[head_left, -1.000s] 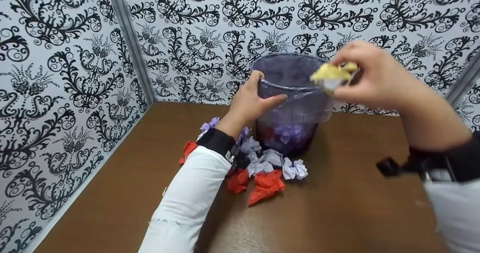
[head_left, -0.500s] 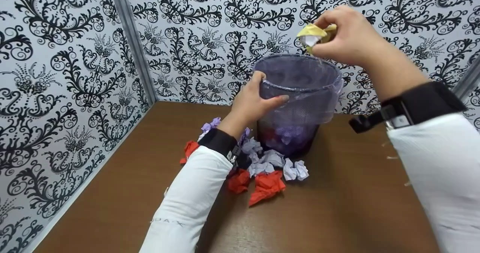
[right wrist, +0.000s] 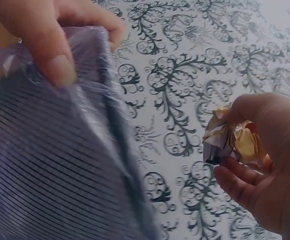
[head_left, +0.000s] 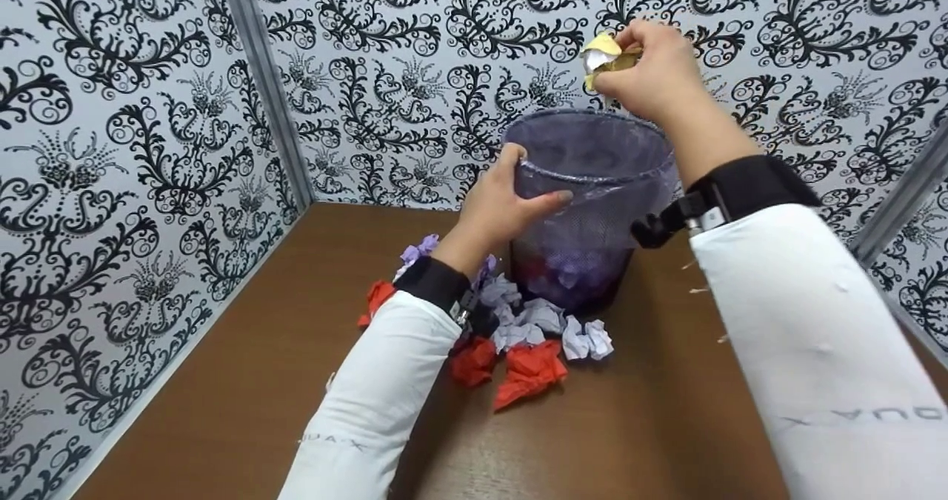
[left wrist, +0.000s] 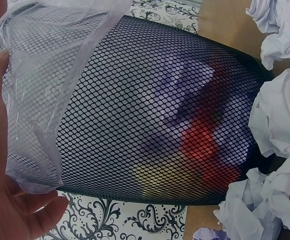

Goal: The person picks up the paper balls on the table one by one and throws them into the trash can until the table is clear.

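One yellow crumpled paper, pinched by your right hand, hangs with open air between it and the rim of the bin; your left hand's grip clasps that rim's left edge, white papers crowding the base.

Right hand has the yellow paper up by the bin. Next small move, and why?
I'd probably lower the right hand toward the bin: it holds the yellow paper above the rim, the left hand grips that rim, and other crumpled paper already shows inside.
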Available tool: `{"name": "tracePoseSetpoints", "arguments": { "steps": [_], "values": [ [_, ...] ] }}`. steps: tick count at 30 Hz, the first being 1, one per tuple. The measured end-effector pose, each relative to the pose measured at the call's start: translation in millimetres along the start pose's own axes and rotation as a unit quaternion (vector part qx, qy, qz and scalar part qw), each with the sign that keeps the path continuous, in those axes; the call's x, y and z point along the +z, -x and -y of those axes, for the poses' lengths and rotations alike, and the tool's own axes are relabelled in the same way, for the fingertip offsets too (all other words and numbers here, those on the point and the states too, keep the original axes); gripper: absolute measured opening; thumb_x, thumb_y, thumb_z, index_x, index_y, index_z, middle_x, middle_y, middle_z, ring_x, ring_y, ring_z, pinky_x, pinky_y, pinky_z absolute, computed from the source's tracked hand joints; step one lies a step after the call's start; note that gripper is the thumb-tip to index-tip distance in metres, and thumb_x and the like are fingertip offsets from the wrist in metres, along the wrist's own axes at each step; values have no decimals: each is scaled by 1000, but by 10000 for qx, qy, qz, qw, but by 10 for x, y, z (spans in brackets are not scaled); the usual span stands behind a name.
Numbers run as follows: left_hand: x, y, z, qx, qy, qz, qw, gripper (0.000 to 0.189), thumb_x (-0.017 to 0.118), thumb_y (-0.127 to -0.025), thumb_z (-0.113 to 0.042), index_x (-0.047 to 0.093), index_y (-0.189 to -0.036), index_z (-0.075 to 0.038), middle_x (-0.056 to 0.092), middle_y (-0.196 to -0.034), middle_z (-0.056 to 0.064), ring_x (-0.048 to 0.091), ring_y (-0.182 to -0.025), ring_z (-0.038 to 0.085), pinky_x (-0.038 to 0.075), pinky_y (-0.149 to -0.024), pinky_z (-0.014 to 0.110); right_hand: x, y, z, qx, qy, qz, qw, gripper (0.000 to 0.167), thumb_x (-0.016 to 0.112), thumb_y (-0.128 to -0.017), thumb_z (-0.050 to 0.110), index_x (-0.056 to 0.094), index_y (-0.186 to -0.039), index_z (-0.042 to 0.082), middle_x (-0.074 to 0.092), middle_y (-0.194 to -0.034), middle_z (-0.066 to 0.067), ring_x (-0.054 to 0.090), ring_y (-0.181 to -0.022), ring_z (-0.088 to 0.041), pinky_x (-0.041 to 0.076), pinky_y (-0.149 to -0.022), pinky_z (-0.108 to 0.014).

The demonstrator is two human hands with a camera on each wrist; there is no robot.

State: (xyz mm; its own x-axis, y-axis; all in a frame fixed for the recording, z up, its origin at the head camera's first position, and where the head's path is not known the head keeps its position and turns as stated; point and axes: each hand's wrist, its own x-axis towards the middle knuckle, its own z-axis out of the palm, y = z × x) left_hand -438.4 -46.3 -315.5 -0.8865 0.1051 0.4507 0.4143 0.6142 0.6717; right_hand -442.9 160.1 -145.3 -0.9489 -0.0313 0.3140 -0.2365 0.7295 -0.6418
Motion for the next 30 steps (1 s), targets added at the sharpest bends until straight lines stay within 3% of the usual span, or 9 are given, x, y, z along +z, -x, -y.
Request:
{"name": "tracePoseSetpoints", "arguments": {
  "steps": [5, 9, 16, 20, 24, 27, 30],
  "values": [
    [10, -4, 15, 84, -67, -78, 9999, 84, 79, -66, -80, 46, -126, -32, 67, -111, -9, 64, -92, 14, 54, -79, 34, 137, -66, -126, 344, 93, -113, 9993, 51, 74, -91, 27, 58, -137, 14, 58, -141, -8, 57, -117, -19, 54, -100, -31],
    [11, -1, 19, 66, 13, -24, 10000, 83, 79, -66, -79, 46, -126, -32, 67, -110, -8, 64, -92, 14, 54, -79, 35, 197, -80, -226, 544, 224, 69, 9982, 50, 69, -92, 26, 57, -140, 14, 57, -146, -10, 57, -117, -20, 53, -100, -34],
    [-2, 6, 15, 107, -169, -69, 9998, 84, 78, -67, -79, 45, -128, -31, 67, -113, -7, 64, -95, 15, 54, -80, 35, 204, 25, -295, 420, 177, 424, 9981, 53, 71, -94, 39, 57, -139, 15, 56, -143, -9, 58, -116, -21, 53, -101, -37],
    [-5, 8, 11, 135, -226, -71, 9996, 84, 78, -68, -79, 45, -128, -30, 67, -112, -7, 64, -94, 14, 54, -79, 34, 172, 180, -305, 119, 217, 398, 9989, 53, 71, -94, 44, 59, -136, 16, 55, -142, -7, 53, -122, -23, 51, -105, -41],
    [-7, 5, 11, 117, -188, -22, 9998, 83, 78, -68, -79, 45, -127, -32, 67, -112, -8, 64, -93, 14, 54, -79, 34, 172, 427, -318, -288, 221, 418, 9985, 50, 71, -94, 46, 62, -132, 14, 61, -136, -9, 58, -119, -25, 54, -103, -44],
    [-6, 0, 12, 87, -152, -2, 9998, 82, 78, -67, -80, 45, -126, -32, 66, -112, -8, 64, -93, 14, 55, -78, 35, 216, 652, -351, -904, 402, 222, 9948, 45, 72, -94, 41, 65, -126, 10, 65, -124, -11, 63, -109, -25, 58, -96, -44],
    [-5, 0, 11, 76, -112, 13, 9999, 82, 78, -67, -80, 45, -126, -32, 66, -110, -8, 64, -92, 14, 55, -77, 34, 292, 882, -418, -1887, 735, -206, 9791, 37, 74, -93, 33, 68, -115, 4, 66, -114, -12, 63, -101, -26, 59, -90, -43]
  ]
}}
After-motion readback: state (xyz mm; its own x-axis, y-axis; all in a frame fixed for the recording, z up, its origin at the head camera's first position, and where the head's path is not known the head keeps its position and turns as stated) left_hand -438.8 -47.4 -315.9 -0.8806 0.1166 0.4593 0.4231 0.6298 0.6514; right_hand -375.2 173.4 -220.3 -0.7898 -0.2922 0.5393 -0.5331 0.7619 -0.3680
